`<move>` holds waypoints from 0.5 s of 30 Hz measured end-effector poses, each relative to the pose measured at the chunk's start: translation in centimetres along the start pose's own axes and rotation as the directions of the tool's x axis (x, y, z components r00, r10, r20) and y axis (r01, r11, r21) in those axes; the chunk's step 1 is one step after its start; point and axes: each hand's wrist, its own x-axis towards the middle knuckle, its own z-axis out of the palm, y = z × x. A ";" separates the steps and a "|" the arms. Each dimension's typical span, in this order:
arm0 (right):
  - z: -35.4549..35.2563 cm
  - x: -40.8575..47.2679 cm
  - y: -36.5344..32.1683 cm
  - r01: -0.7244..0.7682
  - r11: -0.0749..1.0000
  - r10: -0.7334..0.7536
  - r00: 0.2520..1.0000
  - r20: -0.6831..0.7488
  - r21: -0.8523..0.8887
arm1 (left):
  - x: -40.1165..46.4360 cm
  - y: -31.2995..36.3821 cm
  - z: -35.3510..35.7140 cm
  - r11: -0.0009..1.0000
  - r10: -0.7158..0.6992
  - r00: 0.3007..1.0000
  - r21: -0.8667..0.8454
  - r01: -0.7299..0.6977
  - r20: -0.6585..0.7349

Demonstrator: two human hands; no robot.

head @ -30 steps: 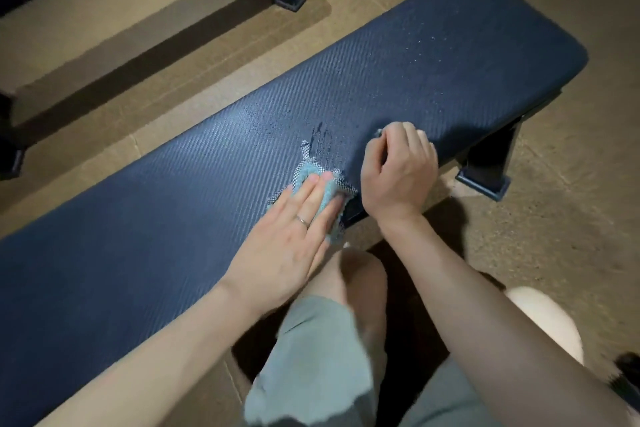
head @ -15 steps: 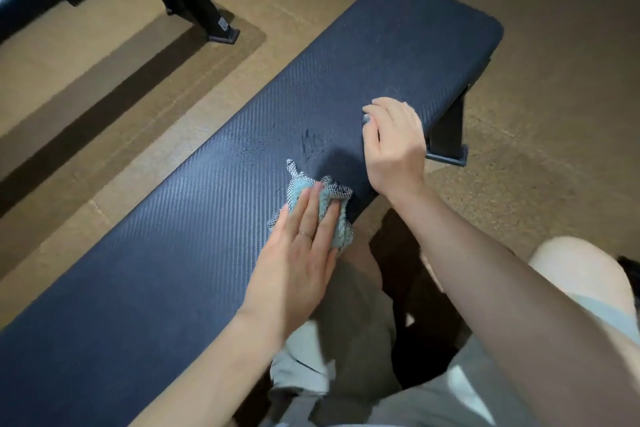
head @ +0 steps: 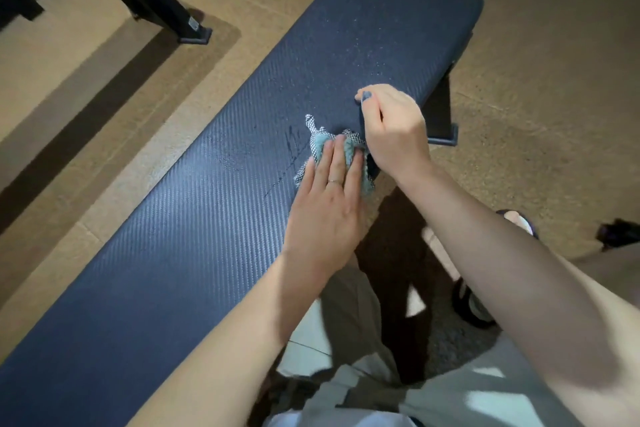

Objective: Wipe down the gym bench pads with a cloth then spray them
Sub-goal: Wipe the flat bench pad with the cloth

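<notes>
Two hands are on the job. On the far left stands the black leg of a second bench (head: 162,7), well apart and no hindrance. Next comes the long navy bench pad (head: 194,218), my worktop for now, running diagonally with faint wet streaks near its middle. My left hand (head: 329,204) lies flat on it, fingers (head: 336,163) straight and close together, pressing the teal checked cloth (head: 349,149) against the pad's near edge. Just beside it, touching the cloth, my right hand (head: 394,128) hooks over that same edge, fingers curled round the rim to steady the bench. I judge the wiping step is underway, with the speckled far end (head: 398,21) yet to be covered. The next stroke calls for sliding the cloth that way, and my bracing right hand sits directly in its path. No spray bottle is in view.
</notes>
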 end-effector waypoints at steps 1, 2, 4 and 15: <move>-0.2 0.2 0.1 -0.039 0.999 0.039 0.999 0.027 0.017 | 1.0 -0.2 -0.1 1.000 0.021 0.999 -0.008 -0.021 0.027; -0.3 0.4 0.3 -0.065 0.998 0.064 0.997 0.049 0.025 | 2.0 -0.7 -0.2 0.999 0.052 0.997 -0.002 -0.052 0.052; -0.2 0.4 0.6 -0.053 0.998 0.052 0.997 0.048 0.026 | 3.8 -2.8 -0.6 0.997 0.075 0.994 0.006 -0.076 0.075; 0.3 0.2 0.0 -0.038 0.992 0.045 0.997 0.059 -0.121 | 8.6 -15.9 -3.2 0.965 -0.225 0.964 -0.106 0.241 0.141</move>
